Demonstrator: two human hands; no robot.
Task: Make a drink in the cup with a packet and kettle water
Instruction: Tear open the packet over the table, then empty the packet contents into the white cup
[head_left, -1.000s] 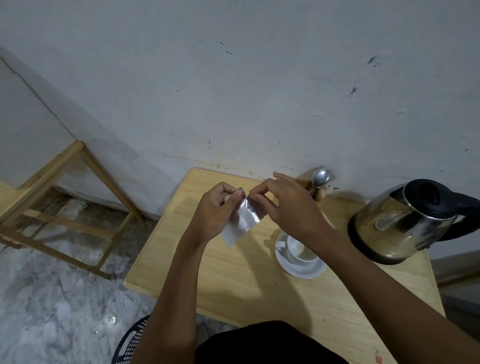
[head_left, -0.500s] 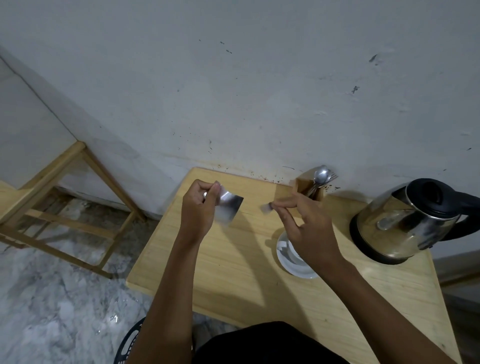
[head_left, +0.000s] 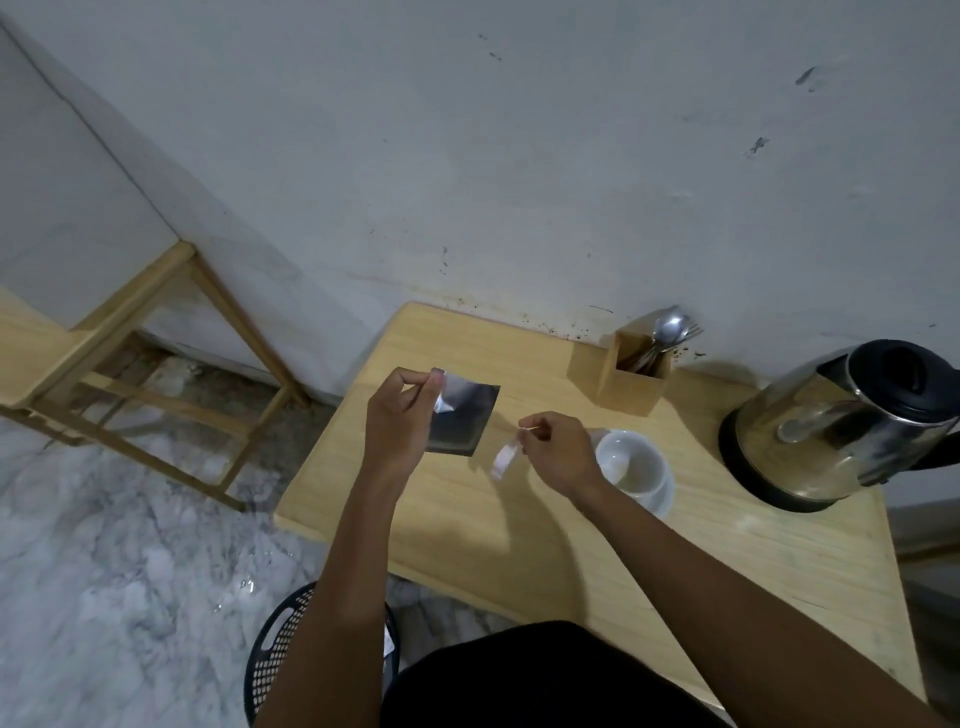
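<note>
My left hand (head_left: 399, 420) pinches the top corner of a silvery foil packet (head_left: 464, 420), held up above the wooden table (head_left: 519, 530). My right hand (head_left: 558, 451) pinches a small torn-off pale strip (head_left: 505, 457) that dangles from its fingertips, just left of the cup. The white cup (head_left: 632, 464) stands on a white saucer (head_left: 667, 493) right beside my right wrist. A steel kettle (head_left: 841, 421) with a black lid sits on its black base at the table's right end.
A wooden holder (head_left: 631, 375) with spoons and forks stands against the wall behind the cup. A black mesh basket (head_left: 283, 639) sits on the marble floor below the table's near edge. A wooden frame stool (head_left: 156, 374) stands to the left.
The two hands were together on the packet; they have pulled apart. The left keeps the packet, the right has come away with a torn strip and moved toward the cup.
</note>
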